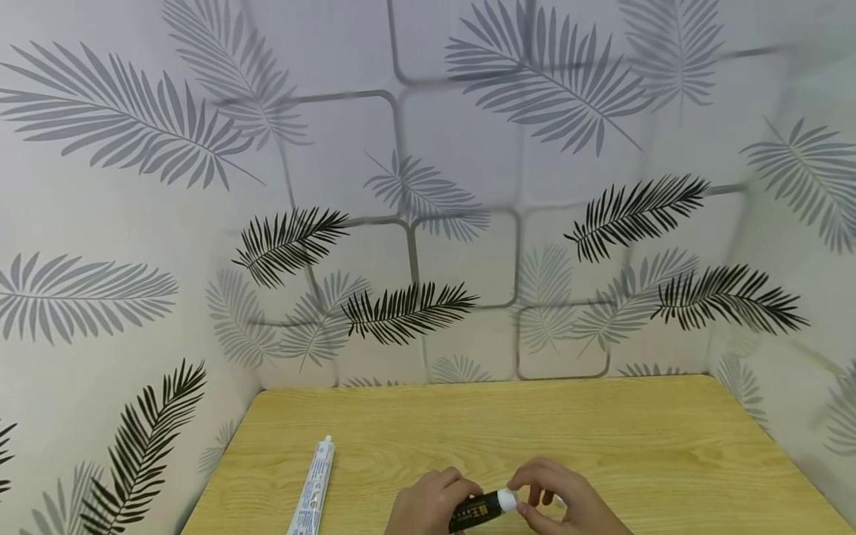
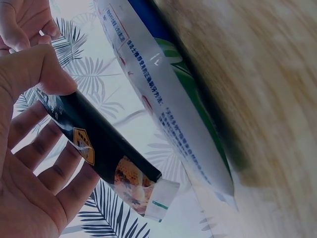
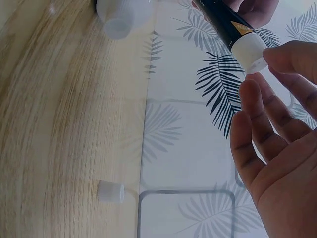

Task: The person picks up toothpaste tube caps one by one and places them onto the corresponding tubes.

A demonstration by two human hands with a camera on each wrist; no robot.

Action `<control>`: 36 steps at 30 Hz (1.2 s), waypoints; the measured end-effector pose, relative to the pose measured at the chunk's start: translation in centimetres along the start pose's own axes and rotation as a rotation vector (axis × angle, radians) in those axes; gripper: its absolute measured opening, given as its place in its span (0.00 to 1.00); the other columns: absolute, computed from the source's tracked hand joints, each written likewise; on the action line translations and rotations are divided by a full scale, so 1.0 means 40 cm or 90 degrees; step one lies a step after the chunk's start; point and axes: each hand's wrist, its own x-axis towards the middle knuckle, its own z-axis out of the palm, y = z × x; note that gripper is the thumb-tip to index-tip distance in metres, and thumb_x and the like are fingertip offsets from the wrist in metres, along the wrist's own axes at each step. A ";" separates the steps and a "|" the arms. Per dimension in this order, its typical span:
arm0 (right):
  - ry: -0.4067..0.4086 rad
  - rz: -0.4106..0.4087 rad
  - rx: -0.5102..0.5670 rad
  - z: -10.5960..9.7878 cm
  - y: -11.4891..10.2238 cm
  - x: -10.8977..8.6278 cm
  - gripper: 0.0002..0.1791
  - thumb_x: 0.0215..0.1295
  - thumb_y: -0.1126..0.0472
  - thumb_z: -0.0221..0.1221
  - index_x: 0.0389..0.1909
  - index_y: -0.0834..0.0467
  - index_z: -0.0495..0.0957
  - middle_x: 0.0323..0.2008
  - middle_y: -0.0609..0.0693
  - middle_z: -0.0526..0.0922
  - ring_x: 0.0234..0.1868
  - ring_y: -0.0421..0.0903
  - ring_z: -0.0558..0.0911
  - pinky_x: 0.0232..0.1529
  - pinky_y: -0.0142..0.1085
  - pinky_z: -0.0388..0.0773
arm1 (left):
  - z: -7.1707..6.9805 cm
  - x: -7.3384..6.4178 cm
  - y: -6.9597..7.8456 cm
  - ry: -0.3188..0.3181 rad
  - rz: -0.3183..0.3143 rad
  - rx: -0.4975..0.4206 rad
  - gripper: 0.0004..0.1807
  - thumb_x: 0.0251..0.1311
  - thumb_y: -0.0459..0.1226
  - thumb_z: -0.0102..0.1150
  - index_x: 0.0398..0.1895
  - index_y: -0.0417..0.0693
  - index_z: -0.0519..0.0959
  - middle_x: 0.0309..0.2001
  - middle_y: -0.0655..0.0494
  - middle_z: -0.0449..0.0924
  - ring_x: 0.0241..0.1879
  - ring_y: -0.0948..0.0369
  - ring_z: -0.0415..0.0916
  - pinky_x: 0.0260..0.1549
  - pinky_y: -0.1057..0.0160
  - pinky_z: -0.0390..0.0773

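Note:
A black toothpaste tube (image 1: 476,511) with a white screw cap (image 1: 507,499) is held by my left hand (image 1: 431,501). In the left wrist view the thumb presses on the tube's side (image 2: 94,131), with the fingers behind it. At the cap end, my right hand (image 1: 565,499) pinches the cap between thumb and fingertips; the right wrist view shows the thumb against the cap (image 3: 248,50). To the left, a white toothpaste tube (image 1: 314,487) lies on the table, its nozzle bare and pointing away.
A loose white ribbed cap (image 3: 111,192) stands on the wooden table (image 1: 468,423). Pale wall covering (image 1: 461,148) with leaf prints rises behind the table and along both sides.

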 end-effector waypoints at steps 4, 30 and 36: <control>0.001 0.003 0.006 -0.003 -0.009 0.000 0.15 0.71 0.73 0.64 0.52 0.52 0.84 0.44 0.49 0.87 0.32 0.32 0.79 0.30 0.32 0.77 | 0.003 -0.002 -0.002 0.017 0.013 0.003 0.21 0.53 0.57 0.79 0.48 0.62 0.88 0.37 0.69 0.83 0.31 0.76 0.72 0.23 0.77 0.69; -0.046 0.180 -0.009 -0.026 -0.026 0.000 0.09 0.81 0.58 0.58 0.51 0.54 0.86 0.40 0.44 0.89 0.33 0.30 0.80 0.31 0.31 0.79 | 0.020 -0.005 0.003 0.014 0.023 0.019 0.22 0.59 0.63 0.71 0.47 0.64 0.88 0.37 0.71 0.82 0.31 0.77 0.71 0.21 0.78 0.67; -0.031 0.073 0.002 -0.023 -0.016 -0.007 0.16 0.74 0.69 0.62 0.56 0.50 0.83 0.48 0.52 0.86 0.34 0.32 0.79 0.31 0.33 0.78 | 0.019 -0.008 0.001 0.025 0.017 0.024 0.23 0.57 0.65 0.72 0.47 0.64 0.89 0.37 0.71 0.82 0.30 0.77 0.71 0.21 0.78 0.68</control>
